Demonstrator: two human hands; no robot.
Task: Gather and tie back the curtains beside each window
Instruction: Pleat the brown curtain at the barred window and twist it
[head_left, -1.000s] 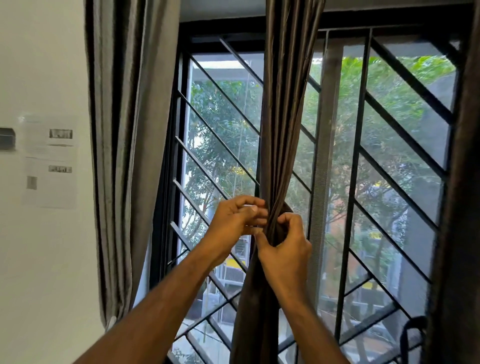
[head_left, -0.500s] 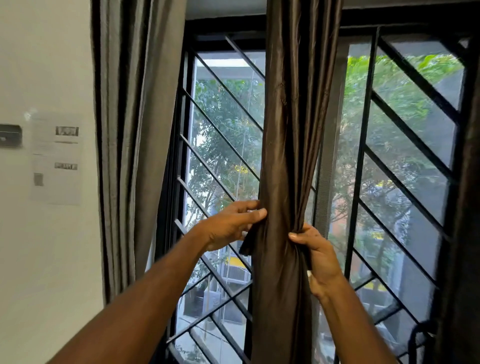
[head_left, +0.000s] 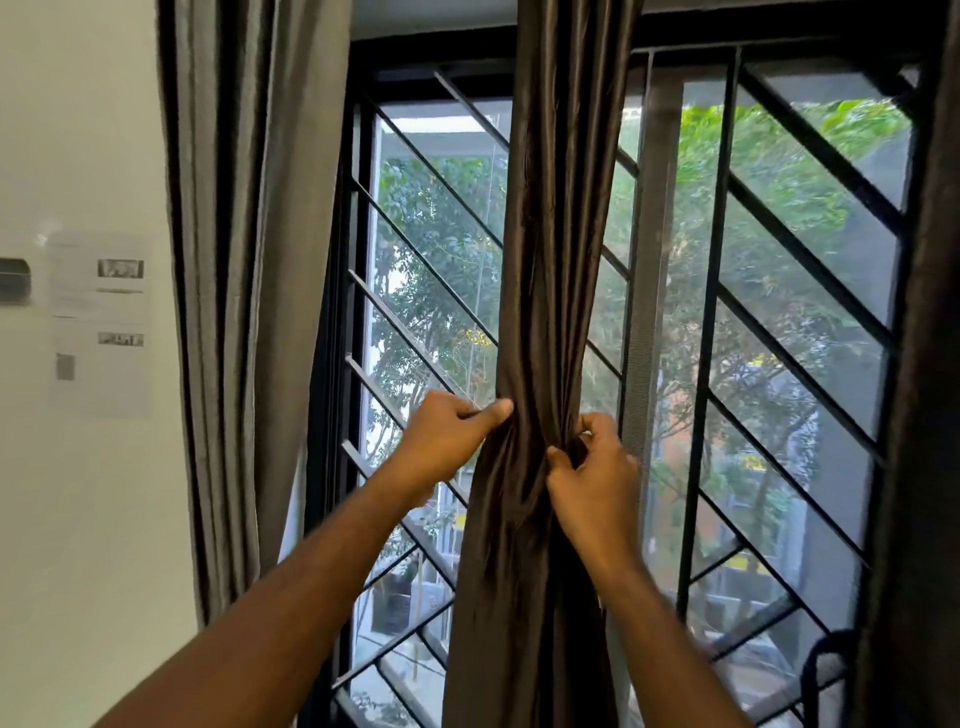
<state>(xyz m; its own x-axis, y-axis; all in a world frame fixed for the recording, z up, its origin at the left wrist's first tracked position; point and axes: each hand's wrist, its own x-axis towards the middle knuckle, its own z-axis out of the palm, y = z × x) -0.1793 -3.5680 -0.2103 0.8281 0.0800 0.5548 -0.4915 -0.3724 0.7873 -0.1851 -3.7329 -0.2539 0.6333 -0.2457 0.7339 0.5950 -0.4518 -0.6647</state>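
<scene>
Brown curtain (head_left: 550, 312) hangs bunched mid-window in front of the grille (head_left: 436, 270); left hand (head_left: 447, 441) pinches its left edge, right hand (head_left: 597, 483) has fingers (head_left: 563, 462) clenched on the right folds

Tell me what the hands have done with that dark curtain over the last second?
The hands, pressed together on the front of the brown curtain, have moved apart to its two edges. The left hand now pinches the left edge; the right hand has closed its fingers on folds at the right. Both stay at similar height. The grey curtain and window grille are unchanged.
</scene>
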